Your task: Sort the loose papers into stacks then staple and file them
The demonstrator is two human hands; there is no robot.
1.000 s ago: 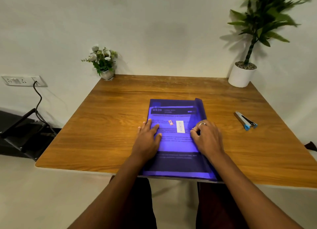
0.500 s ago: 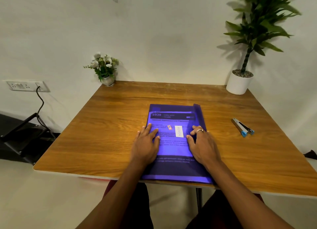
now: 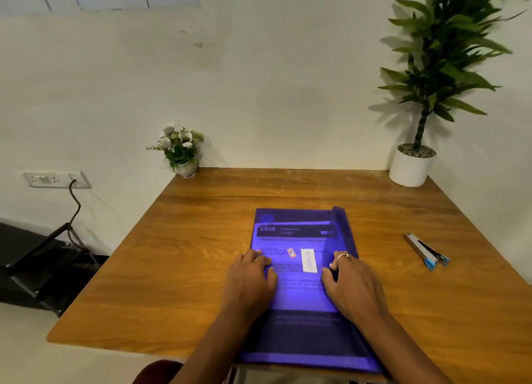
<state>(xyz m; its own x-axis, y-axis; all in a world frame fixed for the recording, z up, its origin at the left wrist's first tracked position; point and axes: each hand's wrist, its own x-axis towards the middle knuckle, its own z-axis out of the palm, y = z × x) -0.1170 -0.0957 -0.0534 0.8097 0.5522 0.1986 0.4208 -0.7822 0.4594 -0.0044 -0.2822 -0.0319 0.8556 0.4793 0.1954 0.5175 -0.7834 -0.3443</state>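
Lying flat in the lower centre of the frame, a blue translucent folder [image 3: 302, 294] was seen on a wooden table [image 3: 187, 268], its near edge at the table's front edge. Printed papers [image 3: 296, 231] were visible through the cover, with "2939" readable in a dark header band. A white label [image 3: 308, 261] and a small red sticker [image 3: 291, 252] were noted mid-cover, between the hands. The right edge of the cover was curled up at the far corner.

The left hand [image 3: 250, 280] was laid flat on the folder's left side, fingers straight and close together, thumb angled out toward the centre. The right hand [image 3: 351, 285] was placed on the folder's right side, fingers bent at the knuckles and bunched, a ring [image 3: 343, 256] worn on one; whether the cover edge was pinched could not be told.

A stapler [image 3: 426, 251] with blue ends was left on the table at right of frame, well apart from the folder. A small flower pot [image 3: 181, 153] was set at the table's far left corner, a tall plant in a white pot [image 3: 411, 167] at the far right. A wall socket [image 3: 54, 179] with a cable plugged in was seen at left.
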